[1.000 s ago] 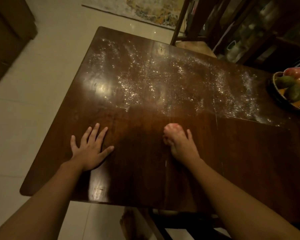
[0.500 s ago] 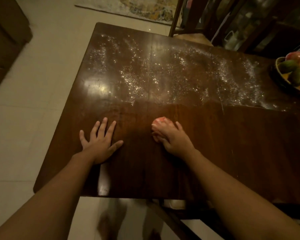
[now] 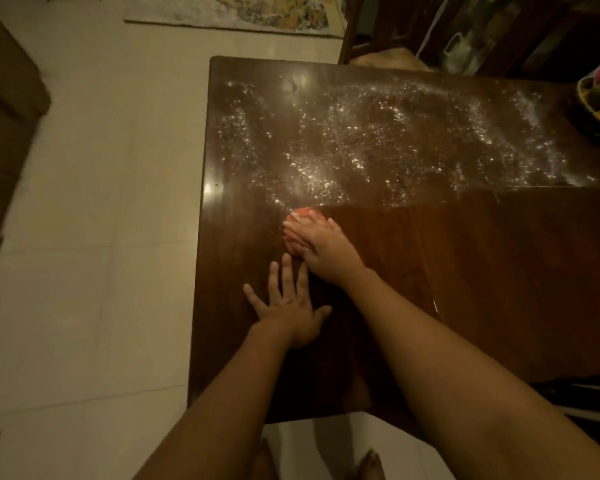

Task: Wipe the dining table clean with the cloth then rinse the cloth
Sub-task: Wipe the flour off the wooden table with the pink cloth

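Pink cloth (image 3: 301, 213) is bunched up under the right hand (image 3: 326, 251), fingers curled over it and pressing it down on the table (image 3: 465, 289). Left hand (image 3: 291, 311) lies flat with its fingers spread, just on the near side of that grip. White specks (image 3: 378, 143) cover the wood right past the cloth. Fruit basket (image 3: 596, 109) sits way off to the right of it.

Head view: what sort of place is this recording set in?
Probably a home dining room: a dark wooden dining table, a wooden chair at its far side, a fruit basket at its right edge, and a rug on the tiled floor.
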